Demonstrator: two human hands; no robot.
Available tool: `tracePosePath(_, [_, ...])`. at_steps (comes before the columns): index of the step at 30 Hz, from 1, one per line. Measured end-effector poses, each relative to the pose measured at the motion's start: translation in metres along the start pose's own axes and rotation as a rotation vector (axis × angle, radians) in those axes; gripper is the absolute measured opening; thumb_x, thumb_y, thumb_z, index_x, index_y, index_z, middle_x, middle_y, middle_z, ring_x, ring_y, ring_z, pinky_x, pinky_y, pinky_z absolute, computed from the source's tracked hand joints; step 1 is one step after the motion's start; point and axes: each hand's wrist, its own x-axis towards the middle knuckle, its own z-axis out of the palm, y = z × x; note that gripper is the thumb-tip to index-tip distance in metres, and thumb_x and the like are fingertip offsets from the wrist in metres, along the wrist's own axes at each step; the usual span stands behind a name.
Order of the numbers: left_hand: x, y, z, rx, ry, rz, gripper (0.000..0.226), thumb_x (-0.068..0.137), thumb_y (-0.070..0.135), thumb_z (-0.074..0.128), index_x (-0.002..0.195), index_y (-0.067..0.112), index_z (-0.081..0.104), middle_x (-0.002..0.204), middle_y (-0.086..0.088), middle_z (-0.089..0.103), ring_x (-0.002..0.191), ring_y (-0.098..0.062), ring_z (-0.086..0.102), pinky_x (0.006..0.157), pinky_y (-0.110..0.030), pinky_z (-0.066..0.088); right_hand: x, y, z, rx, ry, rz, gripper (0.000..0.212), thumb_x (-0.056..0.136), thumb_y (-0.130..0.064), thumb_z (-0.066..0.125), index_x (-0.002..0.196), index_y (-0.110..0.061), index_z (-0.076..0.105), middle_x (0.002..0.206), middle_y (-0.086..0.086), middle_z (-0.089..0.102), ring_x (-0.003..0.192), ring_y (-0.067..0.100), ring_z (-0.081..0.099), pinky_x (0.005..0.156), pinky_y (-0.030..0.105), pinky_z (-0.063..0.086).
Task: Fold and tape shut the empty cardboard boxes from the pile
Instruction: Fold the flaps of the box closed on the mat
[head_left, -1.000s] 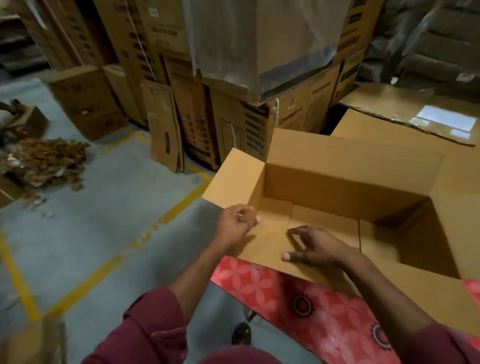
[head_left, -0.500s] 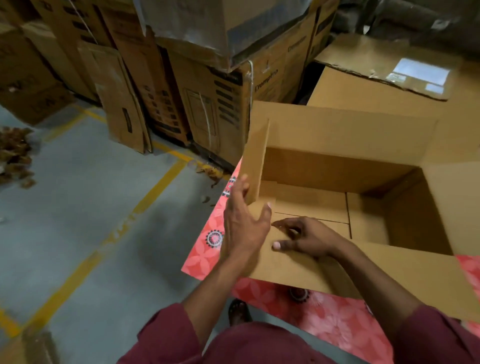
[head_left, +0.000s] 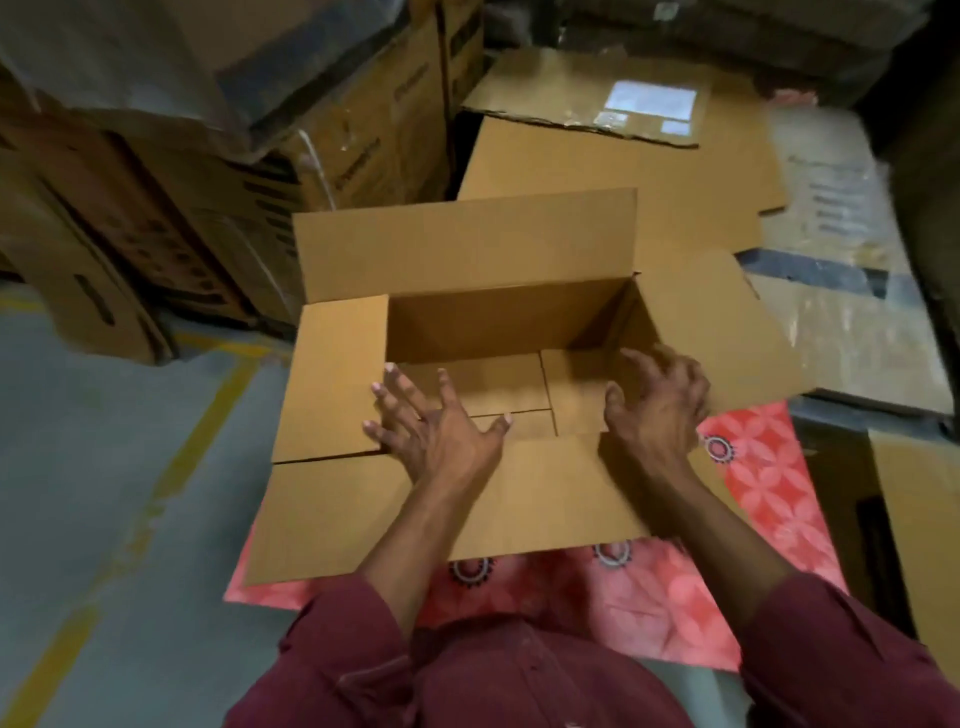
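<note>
An open brown cardboard box (head_left: 498, 322) stands on a red flowered mat (head_left: 769, 493) in front of me. Its left flap (head_left: 332, 379) lies folded inward over the opening. My left hand (head_left: 431, 431) rests flat on that flap's inner edge, fingers spread and straight. The near flap (head_left: 519, 499) hangs out toward me and the far flap (head_left: 467, 239) stands up. My right hand (head_left: 660, 410) reaches for the right flap (head_left: 727, 332), fingers loosely spread and blurred, holding nothing that I can see.
Flattened cardboard sheets (head_left: 623, 156) lie behind the box. Stacked printed cartons (head_left: 260, 171) fill the back left. A dark carton (head_left: 898, 519) stands at the right. Grey floor with a yellow line (head_left: 208, 421) lies to the left.
The left flap has gone from upright to folded down over the opening under my left hand. My right hand left the near flap and moved to the right flap. The view shifted right.
</note>
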Motion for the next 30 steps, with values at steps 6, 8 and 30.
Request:
tracePosePath(6, [0.002, 0.000, 0.009, 0.081, 0.002, -0.025, 0.116, 0.074, 0.095, 0.051, 0.166, 0.032, 0.015, 0.160, -0.025, -0.041, 0.149, -0.047, -0.034, 0.117, -0.077, -0.005, 0.025, 0.049, -0.020, 0.435, 0.159, 0.658, 0.110, 0.081, -0.024, 0.083, 0.163, -0.020, 0.009, 0.166, 0.026, 0.005, 0.148, 0.049, 0.022, 0.122, 0.050, 0.026])
tracePosePath(8, [0.003, 0.001, 0.008, 0.077, 0.002, -0.028, 0.114, 0.075, 0.092, 0.054, 0.165, 0.033, 0.016, 0.161, -0.023, -0.039, 0.151, -0.046, -0.032, 0.117, -0.077, -0.003, 0.027, 0.052, -0.019, 0.661, 0.260, 0.717, 0.115, 0.081, -0.014, 0.083, 0.164, -0.019, 0.003, 0.165, 0.024, 0.010, 0.146, 0.043, 0.032, 0.117, 0.034, 0.031])
tracePosePath(30, [0.010, -0.008, -0.039, -0.072, -0.356, 0.117, 0.076, 0.090, 0.070, 0.063, 0.155, 0.037, 0.040, 0.171, -0.010, 0.018, 0.158, -0.036, 0.011, 0.113, -0.083, 0.007, 0.012, -0.014, -0.051, -0.806, -1.246, -0.505, 0.154, 0.064, -0.046, 0.093, 0.156, -0.038, -0.030, 0.167, 0.004, -0.031, 0.156, 0.038, -0.017, 0.125, 0.058, 0.007])
